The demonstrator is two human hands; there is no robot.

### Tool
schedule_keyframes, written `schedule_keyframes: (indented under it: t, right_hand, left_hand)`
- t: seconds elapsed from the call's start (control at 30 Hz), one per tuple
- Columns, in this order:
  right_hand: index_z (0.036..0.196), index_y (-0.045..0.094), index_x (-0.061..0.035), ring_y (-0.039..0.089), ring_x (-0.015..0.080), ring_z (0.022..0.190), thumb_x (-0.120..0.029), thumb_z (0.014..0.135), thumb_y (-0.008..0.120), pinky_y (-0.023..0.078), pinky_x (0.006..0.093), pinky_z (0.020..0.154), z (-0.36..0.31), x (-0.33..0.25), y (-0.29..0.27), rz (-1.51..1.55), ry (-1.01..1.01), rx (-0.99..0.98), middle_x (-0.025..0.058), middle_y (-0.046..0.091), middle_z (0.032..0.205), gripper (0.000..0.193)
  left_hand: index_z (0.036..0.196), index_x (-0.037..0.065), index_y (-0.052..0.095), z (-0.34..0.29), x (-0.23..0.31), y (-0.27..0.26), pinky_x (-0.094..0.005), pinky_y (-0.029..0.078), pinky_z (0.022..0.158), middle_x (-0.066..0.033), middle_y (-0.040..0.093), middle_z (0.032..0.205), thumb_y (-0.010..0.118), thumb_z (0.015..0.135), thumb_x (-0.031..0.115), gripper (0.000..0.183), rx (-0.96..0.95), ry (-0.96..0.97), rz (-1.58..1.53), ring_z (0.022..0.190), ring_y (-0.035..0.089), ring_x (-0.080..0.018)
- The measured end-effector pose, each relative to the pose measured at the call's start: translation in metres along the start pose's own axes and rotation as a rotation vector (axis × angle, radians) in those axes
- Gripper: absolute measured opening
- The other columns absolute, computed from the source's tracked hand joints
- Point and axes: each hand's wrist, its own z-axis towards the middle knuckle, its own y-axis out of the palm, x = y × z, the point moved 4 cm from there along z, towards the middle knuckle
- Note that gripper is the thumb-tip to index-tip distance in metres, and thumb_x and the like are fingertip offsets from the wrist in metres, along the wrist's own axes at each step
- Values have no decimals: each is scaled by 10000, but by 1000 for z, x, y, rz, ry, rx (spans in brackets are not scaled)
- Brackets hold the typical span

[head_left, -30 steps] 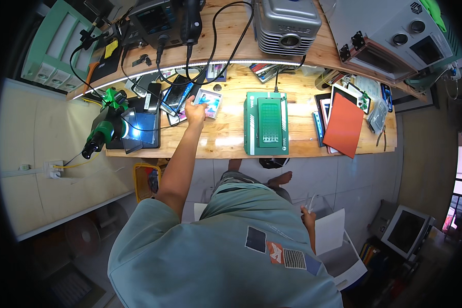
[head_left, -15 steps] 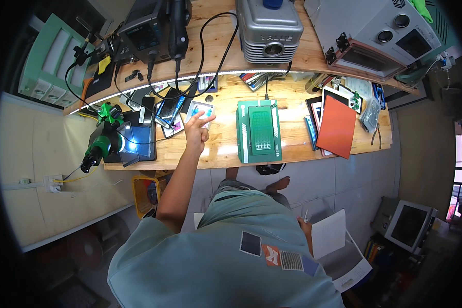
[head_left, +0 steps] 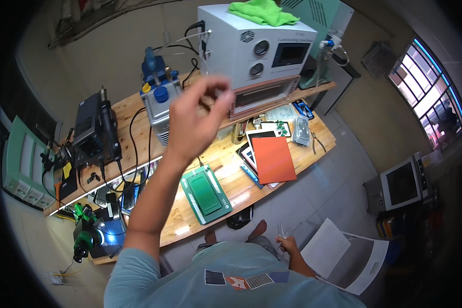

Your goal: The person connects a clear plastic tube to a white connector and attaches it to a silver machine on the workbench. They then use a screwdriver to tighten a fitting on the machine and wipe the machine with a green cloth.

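My left hand (head_left: 197, 120) is raised in front of a white laminating machine (head_left: 251, 46), its fingers bent and a gap showing between thumb and forefinger. Nothing is seen in it, and its tips are blurred. Low at my right side, my right hand (head_left: 288, 244) is closed on a thin, pale, see-through object (head_left: 282, 229) with narrow prongs; its exact kind is too small to tell. On the wooden bench below my left forearm lies a green heating pad (head_left: 207, 194) with a raised middle plate and a cable at its far edge.
An orange sheet (head_left: 274, 160) lies over tablets at the bench's right, near pliers (head_left: 318, 142). A pump (head_left: 161, 97) and a hot-air station (head_left: 90, 126) stand on the shelf. A lit microscope (head_left: 87, 236) is at left; a white chair (head_left: 326, 251) stands behind right.
My view has swung up and to the right. My left hand has risen from over the bench to the laminating machine's height, its pointing fingers now bent. My right hand still holds the thin object.
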Motion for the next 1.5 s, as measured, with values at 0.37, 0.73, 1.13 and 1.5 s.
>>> schedule_keyframes:
  t: [0.37, 0.73, 1.13, 1.5]
  right_hand:
    - [777, 632, -19, 531, 166, 418, -188, 757, 762, 424, 295, 389, -33, 59, -30, 465, 55, 257, 47, 547, 552, 214]
    - [1318, 470, 14, 635, 214, 972, -286, 950, 605, 550, 337, 719, -138, -203, -59, 881, -711, -184, 179, 617, 1124, 493]
    - [1154, 576, -45, 588, 126, 954, -59, 885, 564, 495, 287, 799, -123, -197, 31, 730, -795, 232, 29, 596, 1071, 270]
    - [1086, 614, 93, 479, 59, 456, -79, 874, 605, 399, 220, 427, -114, -242, -83, 652, -720, 169, 163, 687, 762, 274]
  left_hand:
    - [977, 18, 715, 279, -91, 117, -454, 547, 765, -252, 688, 934, 633, 793, 250, 307, -364, 98, 1228, 902, 682, -381]
    - [890, 13, 619, -156, -17, 273, -476, 516, 608, -219, 636, 737, 539, 937, 346, 346, -770, -243, 86, 670, 641, -392]
    - [1074, -54, 535, -239, -35, 242, -526, 502, 706, -284, 620, 923, 703, 766, 81, 376, -1086, -208, 31, 824, 630, -467]
    - [1032, -9, 586, 79, 76, 121, -431, 507, 746, -198, 591, 995, 687, 693, 277, 455, -195, 434, 514, 859, 613, -355]
